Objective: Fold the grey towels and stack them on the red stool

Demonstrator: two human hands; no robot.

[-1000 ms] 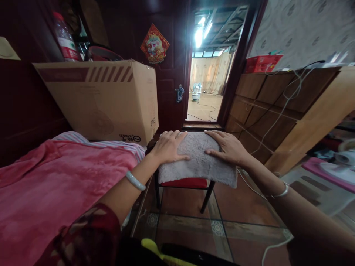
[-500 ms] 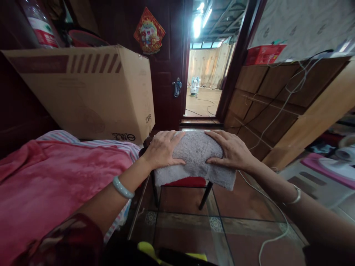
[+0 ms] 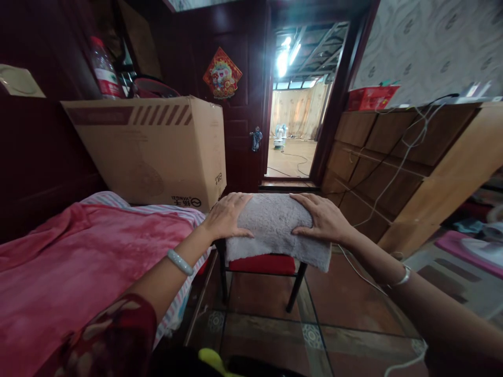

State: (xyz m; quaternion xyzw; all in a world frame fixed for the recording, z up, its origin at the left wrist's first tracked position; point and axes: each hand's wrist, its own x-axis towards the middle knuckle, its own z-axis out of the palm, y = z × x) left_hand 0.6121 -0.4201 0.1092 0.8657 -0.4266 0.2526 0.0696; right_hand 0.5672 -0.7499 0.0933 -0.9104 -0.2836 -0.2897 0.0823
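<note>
A grey fluffy cloth (image 3: 275, 230) lies folded on a red-seated stool (image 3: 262, 264) with black legs. My left hand (image 3: 227, 215) rests flat on the cloth's left side, fingers stretched out. On the cloth's right side lies my right hand (image 3: 321, 217), fingers spread, thumb pressed against the cloth's front. A pale bangle sits on my left wrist and a silver one on my right.
A bed with a pink blanket (image 3: 78, 272) lies at left, a large cardboard box (image 3: 153, 149) on its far end. A wooden dresser (image 3: 412, 162) with white cables stands at right. An open doorway (image 3: 294, 131) is straight ahead. The floor is tiled.
Both hands stay on the grey cloth and have slid slightly outward to its sides. The view has tilted down and up again.
</note>
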